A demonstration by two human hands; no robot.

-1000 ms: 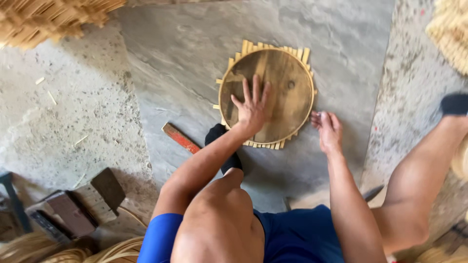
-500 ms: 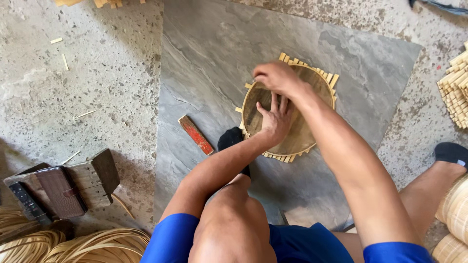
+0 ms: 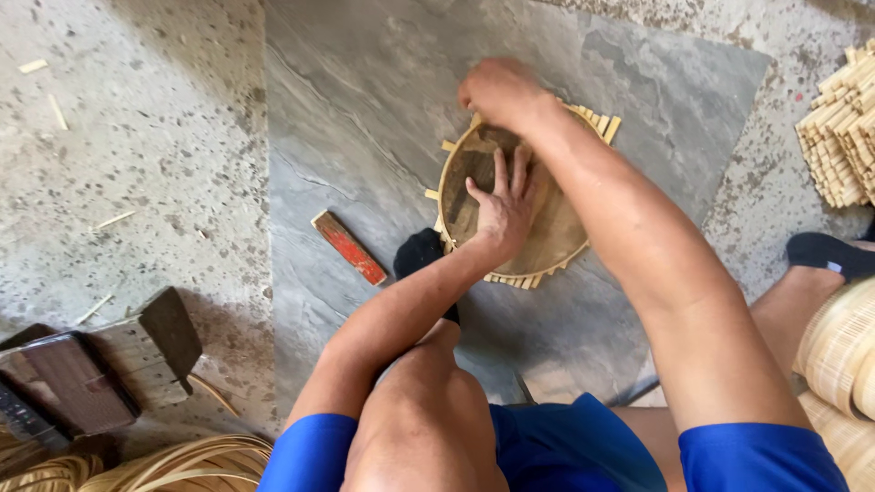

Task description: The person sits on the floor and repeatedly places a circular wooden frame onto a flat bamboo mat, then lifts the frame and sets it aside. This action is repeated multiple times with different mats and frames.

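Round wooden disc (image 3: 547,232) sits centre frame; we press our left hand (image 3: 501,205) spread flat. Our right hand (image 3: 497,91) has crossed to its upper-left rim, fingers curled over woven strips (image 3: 597,118).

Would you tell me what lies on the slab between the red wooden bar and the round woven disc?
In the head view, a black-socked foot lies between the red bar and the woven disc; the rest is bare grey slab.

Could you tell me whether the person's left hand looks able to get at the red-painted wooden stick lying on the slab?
Probably yes: the left hand lies flat on the round wooden disc, holding nothing, and the red stick lies just beside that forearm on bare slab, nothing between.
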